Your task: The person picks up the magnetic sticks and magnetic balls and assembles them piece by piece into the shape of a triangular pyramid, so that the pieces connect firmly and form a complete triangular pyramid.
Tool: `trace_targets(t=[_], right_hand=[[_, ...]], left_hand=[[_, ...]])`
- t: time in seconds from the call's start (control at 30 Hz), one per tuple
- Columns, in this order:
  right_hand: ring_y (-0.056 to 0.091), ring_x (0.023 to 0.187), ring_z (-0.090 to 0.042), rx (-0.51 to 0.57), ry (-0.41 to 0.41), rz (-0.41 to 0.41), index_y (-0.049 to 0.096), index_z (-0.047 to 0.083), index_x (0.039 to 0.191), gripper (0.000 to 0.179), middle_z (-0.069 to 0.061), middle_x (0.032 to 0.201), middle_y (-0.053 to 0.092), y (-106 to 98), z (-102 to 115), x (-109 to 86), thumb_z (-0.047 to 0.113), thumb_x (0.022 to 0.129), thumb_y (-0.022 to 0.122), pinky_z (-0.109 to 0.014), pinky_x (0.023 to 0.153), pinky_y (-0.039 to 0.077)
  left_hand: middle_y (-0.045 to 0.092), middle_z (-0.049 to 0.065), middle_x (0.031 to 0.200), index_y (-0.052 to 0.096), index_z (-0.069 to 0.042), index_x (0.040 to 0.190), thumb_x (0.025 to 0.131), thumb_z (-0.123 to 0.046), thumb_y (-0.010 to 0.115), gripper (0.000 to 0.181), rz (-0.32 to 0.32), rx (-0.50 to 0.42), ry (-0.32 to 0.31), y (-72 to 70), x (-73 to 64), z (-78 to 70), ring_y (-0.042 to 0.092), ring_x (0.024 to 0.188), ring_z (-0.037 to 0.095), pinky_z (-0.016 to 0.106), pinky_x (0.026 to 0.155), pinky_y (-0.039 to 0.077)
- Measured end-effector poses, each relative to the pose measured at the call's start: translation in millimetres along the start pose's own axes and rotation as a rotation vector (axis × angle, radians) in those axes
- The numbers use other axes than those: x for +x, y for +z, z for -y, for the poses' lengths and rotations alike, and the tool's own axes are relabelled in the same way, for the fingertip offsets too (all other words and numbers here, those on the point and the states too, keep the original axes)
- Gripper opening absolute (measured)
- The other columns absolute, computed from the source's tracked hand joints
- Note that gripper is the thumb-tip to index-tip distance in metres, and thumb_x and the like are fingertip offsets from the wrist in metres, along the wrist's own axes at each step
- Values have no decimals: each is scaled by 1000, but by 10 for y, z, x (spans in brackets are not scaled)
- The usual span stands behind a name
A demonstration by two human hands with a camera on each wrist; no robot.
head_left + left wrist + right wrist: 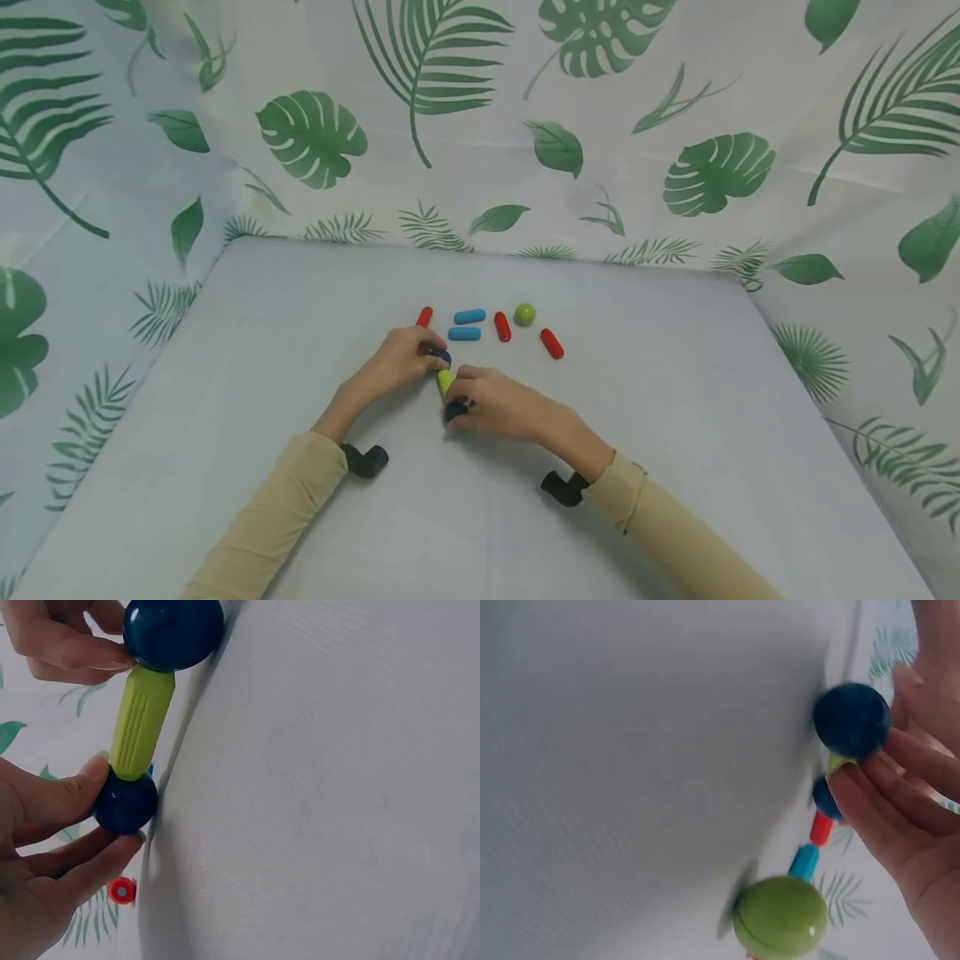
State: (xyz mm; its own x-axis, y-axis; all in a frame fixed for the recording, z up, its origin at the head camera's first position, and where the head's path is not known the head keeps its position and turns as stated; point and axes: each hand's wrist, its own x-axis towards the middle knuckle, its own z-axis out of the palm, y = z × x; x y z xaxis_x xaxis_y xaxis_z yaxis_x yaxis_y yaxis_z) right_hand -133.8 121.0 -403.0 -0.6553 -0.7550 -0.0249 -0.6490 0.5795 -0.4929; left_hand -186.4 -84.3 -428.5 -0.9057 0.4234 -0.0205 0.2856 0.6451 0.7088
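Observation:
A yellow-green rod [141,724] with grooved sides joins two glossy dark blue balls, one at each end. My left hand [405,358] pinches the far ball [125,802] between thumb and fingers. The near ball [851,720] is held by my right hand [498,404], whose fingers curl about its side. In the head view both balls are partly covered by the fingers. Just past my left fingers lies a red rod [425,317], its near end hidden by the hand.
Beyond the hands lie two blue rods [465,333], two more red rods [502,327] and a light green ball [525,314]. All rest on a white-covered table [315,283]. A leaf-print cloth [465,183] hangs behind and along the sides.

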Motion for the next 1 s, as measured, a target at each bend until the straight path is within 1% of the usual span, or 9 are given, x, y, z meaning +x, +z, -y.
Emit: trace_targets(t=[0.13, 0.27, 0.5, 0.63, 0.8, 1.0], right_hand=[[66, 91, -15, 65, 38, -51, 76, 7, 111, 25, -2, 102, 71, -99, -89, 8, 23, 92, 80, -26, 82, 59], [67, 91, -13, 54, 85, -99, 75, 7, 112, 21, -1, 102, 73, -201, -199, 13, 18, 94, 76, -29, 82, 60], [69, 89, -17, 66, 113, -215, 76, 2, 109, 20, -5, 101, 76, -341, -353, 25, 13, 92, 77, -37, 82, 61], [69, 89, -19, 75, 154, -245, 76, 1, 108, 18, -7, 101, 76, -422, -428, 22, 13, 93, 76, -38, 82, 61], [69, 91, -22, 80, 207, -275, 76, 2, 106, 16, -9, 105, 75, -507, -521, 25, 13, 95, 74, -39, 84, 60], [68, 94, -24, 107, 279, -301, 76, 4, 106, 15, -9, 106, 75, -600, -604, -39, 11, 94, 75, -43, 86, 59]], left_hand=[[75, 12, 111, 74, -1, 114, 91, -12, 78, 26, 6, -20, 13, -4, 11, 24, 70, 104, 26, 42, 95, 57], [75, 13, 111, 74, 0, 114, 92, -12, 78, 26, 17, -25, 11, 0, 23, 43, 70, 104, 26, 40, 95, 57], [75, 11, 112, 74, -2, 116, 91, -13, 78, 28, 25, -14, -28, 6, 33, 55, 69, 101, 23, 38, 93, 57], [75, 10, 111, 74, -2, 117, 91, -13, 79, 29, 30, -12, -36, 15, 44, 52, 68, 97, 20, 35, 89, 58], [75, 8, 110, 74, -3, 119, 91, -14, 80, 31, 43, -20, -49, 23, 39, 38, 67, 95, 18, 32, 87, 57], [74, 11, 110, 73, 0, 120, 92, -12, 77, 31, 56, -46, -37, -4, 23, 38, 68, 95, 19, 31, 83, 58]])
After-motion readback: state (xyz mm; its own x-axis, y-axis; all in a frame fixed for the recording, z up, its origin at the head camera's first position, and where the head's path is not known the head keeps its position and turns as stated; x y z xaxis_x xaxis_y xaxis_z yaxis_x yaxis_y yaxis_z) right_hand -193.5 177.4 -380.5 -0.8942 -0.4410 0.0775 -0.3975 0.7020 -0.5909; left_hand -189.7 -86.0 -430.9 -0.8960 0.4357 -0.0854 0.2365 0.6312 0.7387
